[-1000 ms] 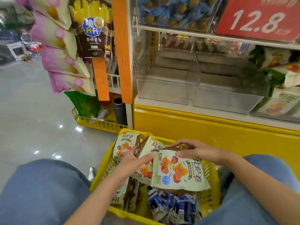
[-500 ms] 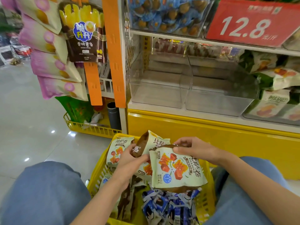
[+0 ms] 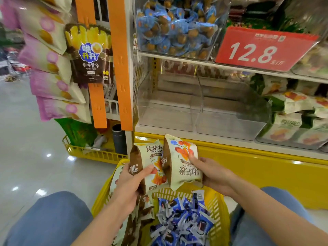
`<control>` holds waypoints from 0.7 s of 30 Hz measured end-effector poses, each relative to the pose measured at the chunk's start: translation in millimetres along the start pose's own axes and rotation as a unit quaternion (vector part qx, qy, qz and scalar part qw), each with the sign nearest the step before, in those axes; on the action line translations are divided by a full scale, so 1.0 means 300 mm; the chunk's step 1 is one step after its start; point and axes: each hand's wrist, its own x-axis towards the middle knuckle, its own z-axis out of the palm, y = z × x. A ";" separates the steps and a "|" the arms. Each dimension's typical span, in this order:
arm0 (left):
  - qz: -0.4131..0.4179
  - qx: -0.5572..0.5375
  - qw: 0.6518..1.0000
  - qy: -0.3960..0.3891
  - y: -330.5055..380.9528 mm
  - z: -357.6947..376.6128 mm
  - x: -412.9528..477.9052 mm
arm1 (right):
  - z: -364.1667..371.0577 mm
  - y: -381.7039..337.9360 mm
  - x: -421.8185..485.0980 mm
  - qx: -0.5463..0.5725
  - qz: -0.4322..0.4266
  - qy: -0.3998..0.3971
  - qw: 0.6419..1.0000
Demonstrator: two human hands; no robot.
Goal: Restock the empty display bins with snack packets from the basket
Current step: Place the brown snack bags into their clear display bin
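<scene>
The left hand (image 3: 129,183) grips a cream-and-brown snack packet (image 3: 150,157) by its lower half, thumb laid across the printed front, fingers wrapped behind. The right hand (image 3: 214,176) grips a second packet (image 3: 179,157) of the same print at its right edge; this one is held upside down, lettering inverted. The two packets stand roughly upright, side by side, edges touching or overlapping. Both are raised above the far side of the yellow basket (image 3: 221,210), which sits between the person's knees in blue denim (image 3: 49,219). The basket holds a heap of small blue-and-white packets (image 3: 181,222) and more cream-and-brown packs along its left side. Above the held packets, on the shelf over the yellow base (image 3: 257,167), two clear bins (image 3: 168,110) stand next to each other with nothing in them. The bin to their right holds green-and-cream packs (image 3: 294,103). On the upper shelf is a bin of blue-wrapped sweets (image 3: 177,27) and a red price sign (image 3: 262,48) reading 12.8. Purple-and-cream bags (image 3: 53,86) hang at left.
</scene>
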 end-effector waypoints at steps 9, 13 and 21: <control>-0.005 0.032 0.999 -0.001 0.091 0.019 0.116 | -0.116 -0.119 -0.008 -0.163 -0.059 -0.052 0.984; -0.058 0.080 0.992 -0.083 0.115 0.054 0.165 | -0.201 -0.193 -0.027 -0.312 -0.043 -0.075 0.946; -0.116 0.123 0.972 -0.166 0.067 0.134 0.147 | -0.201 -0.165 0.039 -0.297 -0.122 -0.013 0.947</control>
